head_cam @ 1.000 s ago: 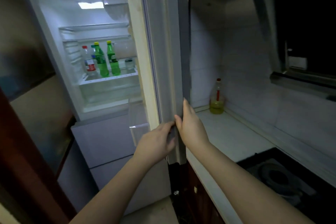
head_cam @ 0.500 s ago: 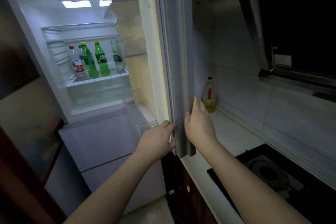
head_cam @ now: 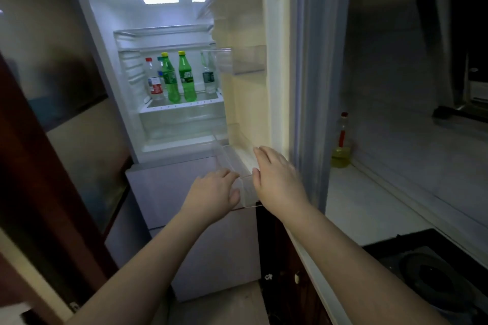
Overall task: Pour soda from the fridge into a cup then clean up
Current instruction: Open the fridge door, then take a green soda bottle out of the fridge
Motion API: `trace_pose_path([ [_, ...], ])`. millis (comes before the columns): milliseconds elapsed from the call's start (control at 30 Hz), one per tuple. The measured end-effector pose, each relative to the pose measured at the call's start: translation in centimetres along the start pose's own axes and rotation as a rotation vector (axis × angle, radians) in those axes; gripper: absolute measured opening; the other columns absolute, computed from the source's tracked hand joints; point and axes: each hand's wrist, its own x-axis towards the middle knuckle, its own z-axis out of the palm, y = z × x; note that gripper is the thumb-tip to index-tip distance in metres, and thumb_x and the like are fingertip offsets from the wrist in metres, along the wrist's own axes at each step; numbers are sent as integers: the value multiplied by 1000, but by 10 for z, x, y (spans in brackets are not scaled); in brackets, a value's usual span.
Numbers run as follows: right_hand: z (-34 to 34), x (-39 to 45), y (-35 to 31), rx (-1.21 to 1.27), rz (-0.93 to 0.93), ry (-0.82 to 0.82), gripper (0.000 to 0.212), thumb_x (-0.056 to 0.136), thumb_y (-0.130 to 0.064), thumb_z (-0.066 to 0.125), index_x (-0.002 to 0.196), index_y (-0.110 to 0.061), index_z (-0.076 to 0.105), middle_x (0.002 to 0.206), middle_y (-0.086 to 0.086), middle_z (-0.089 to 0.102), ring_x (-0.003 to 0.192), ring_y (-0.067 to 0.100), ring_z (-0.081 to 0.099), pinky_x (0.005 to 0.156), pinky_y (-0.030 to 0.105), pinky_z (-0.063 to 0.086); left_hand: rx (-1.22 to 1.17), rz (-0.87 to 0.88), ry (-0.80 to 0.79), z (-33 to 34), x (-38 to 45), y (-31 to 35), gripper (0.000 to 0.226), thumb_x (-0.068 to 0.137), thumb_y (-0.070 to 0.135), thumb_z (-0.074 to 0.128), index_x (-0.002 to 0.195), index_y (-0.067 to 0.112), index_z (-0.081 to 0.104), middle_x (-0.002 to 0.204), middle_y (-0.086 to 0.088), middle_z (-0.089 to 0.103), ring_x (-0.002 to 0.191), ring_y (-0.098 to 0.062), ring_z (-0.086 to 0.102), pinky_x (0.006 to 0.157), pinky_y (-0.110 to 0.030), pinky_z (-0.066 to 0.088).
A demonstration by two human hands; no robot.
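Standing upright on the lit shelf inside the open white fridge [head_cam: 111,66], at about eleven o'clock in view, are two green plastic soda bottles with yellow caps [head_cam: 179,78], side by side. Just at their nine o'clock is a clear bottle with a red cap and red label [head_cam: 154,79]; at their three o'clock, a clear bottle with a dark label [head_cam: 209,76]. Both hands are released, gripping nothing: the left hand [head_cam: 211,194] and right hand [head_cam: 277,179] reach forward near the clear bottom door bin [head_cam: 247,192]. At three o'clock, a yellow oil bottle [head_cam: 341,145] stands on the pale tabletop [head_cam: 369,206].
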Motion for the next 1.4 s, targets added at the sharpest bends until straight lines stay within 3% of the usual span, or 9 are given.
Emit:
trace_pose_path([
  [300,34,59,-30,-143,-87,-137,45,96,-31,39,138,-13,42,134,7,47,123,26,43,97,38,33,8,-174,-52,-17,7,-71,51,98,43,40,144,20,40,143,-1,47,121,-23,52,91,-38,48],
  [533,65,114,-64,-138,-112,-160,52,96,-34,39,145,-20,33,141,6,44,128,26,41,100,37,34,13,-200,-17,-28,25,-123,52,98,45,40,144,21,39,144,-1,45,123,-22,50,94,-39,47],
  [1067,134,241,-135,-171,-145,-158,51,96,-35,38,143,-17,35,138,7,47,126,26,43,99,39,35,107,-230,-2,-40,91,-269,54,95,48,43,141,20,43,135,-1,52,119,-21,52,93,-39,46],
  [1400,178,295,-148,-231,-105,-188,50,96,-36,37,142,-18,36,137,6,46,127,24,41,101,38,34,126,-222,-25,-20,144,-319,52,92,49,41,133,17,50,128,-3,54,118,-23,49,93,-41,40],
])
